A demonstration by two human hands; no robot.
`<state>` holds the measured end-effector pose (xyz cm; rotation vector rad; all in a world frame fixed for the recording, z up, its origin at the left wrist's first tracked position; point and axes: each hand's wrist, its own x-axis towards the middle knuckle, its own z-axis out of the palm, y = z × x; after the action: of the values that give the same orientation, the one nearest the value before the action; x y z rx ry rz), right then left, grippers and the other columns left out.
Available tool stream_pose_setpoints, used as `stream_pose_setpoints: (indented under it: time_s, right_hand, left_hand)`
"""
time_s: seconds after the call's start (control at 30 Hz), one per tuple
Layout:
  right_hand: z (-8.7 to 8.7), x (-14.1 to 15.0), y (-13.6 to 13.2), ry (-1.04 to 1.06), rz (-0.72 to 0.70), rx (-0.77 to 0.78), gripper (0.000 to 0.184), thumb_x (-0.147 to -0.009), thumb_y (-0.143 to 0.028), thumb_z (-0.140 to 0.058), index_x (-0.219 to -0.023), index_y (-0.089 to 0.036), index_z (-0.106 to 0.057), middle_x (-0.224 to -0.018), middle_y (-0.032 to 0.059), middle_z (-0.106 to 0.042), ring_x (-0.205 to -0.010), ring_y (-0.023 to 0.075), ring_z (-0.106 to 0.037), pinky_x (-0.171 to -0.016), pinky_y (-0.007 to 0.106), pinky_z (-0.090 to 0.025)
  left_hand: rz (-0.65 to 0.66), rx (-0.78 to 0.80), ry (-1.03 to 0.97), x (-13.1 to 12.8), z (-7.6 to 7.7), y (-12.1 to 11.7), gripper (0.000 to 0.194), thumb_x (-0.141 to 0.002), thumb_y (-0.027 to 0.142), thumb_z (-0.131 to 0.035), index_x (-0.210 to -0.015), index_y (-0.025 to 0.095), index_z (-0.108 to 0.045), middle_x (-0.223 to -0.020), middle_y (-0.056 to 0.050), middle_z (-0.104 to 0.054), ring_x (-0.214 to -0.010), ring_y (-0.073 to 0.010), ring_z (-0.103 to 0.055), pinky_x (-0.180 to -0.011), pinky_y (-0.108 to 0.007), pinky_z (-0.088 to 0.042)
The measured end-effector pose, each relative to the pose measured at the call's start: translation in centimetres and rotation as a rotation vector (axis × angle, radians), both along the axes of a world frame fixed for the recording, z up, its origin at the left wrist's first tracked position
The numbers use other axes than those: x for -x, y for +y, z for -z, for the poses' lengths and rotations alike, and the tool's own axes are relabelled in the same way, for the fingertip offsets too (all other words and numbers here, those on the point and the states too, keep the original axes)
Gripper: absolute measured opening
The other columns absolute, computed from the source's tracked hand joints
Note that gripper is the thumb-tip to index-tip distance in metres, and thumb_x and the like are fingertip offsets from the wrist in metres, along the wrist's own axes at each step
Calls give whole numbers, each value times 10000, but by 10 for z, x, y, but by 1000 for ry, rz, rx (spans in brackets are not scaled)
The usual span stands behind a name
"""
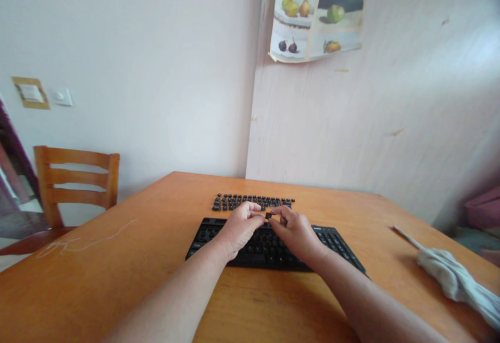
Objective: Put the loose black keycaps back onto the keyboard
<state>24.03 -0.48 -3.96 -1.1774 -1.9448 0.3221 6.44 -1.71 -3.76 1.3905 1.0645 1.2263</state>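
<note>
A black keyboard (253,259) lies on the table under both my hands. A small black keycap (268,216) is held above its back edge, between my fingertips. My right hand (295,231) pinches this keycap with thumb and finger. From the other side my left hand (244,225) reaches in, its fingers closed in a pinch; whether it grips the keycap or something else is too small to tell. Loose black keycaps (250,198) are lined up in rows just behind the keyboard. My hands hide the middle of the keyboard and part of the front row.
The wooden table (128,275) reaches back to the wall. On the right lie a crumpled light cloth (449,275) and a thin stick (406,236). A thin white string (97,241) rests on the left side. Beyond the left edge stands a wooden chair (80,176).
</note>
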Motion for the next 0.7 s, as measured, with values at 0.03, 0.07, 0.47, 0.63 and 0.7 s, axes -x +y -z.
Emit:
stream_pose_setpoints:
  time_s: [0.03, 0.07, 0.47, 0.63, 0.7]
  right_hand:
    - [0, -3, 6, -9, 52, 22, 227, -810, -331, -556, -951, -196, -672, -545, -33, -564, -500, 137, -498, -514, 235, -322]
    - [0, -7, 14, -49, 84, 56, 232, -796, -333, -564, -943, -190, -671, -532, -33, -553, -496, 139, -492, -509, 237, -312]
    - [18, -28, 93, -298, 176, 223, 136, -716, -225, -610, -814, -183, -695, -691, 18, -656, -643, 152, -554, -575, 232, -348]
    - [21, -16, 106, -346, 179, 240, 145, -709, -228, -618, -812, -200, -715, -670, 17, -656, -608, 147, -542, -546, 237, -333]
    - [22, -12, 109, -360, 182, 237, 137, -704, -217, -622, -803, -204, -716, -694, 23, -666, -625, 151, -550, -551, 240, -338]
  left_hand:
    - [-48, -25, 32, 2, 2, 2, 325, -763, 285, -641, -1057, 166, -568, -941, -63, -672, -874, -161, -613, -815, -292, -446]
    - [-100, -46, 67, 5, 3, 5, 317, -769, 299, -632, -1052, 167, -577, -949, -66, -673, -881, -165, -612, -822, -296, -444]
    - [-332, -222, 497, 24, 11, 23, 163, -765, 221, -551, -900, 184, -634, -900, -75, -689, -842, -193, -620, -778, -295, -438]
    - [-277, -251, 602, 24, 13, 19, 146, -774, 226, -538, -883, 203, -634, -925, -77, -689, -890, -207, -615, -791, -295, -430]
    - [-263, -229, 614, 23, 11, 16, 127, -766, 230, -552, -859, 210, -636, -908, -72, -692, -902, -214, -616, -798, -296, -427]
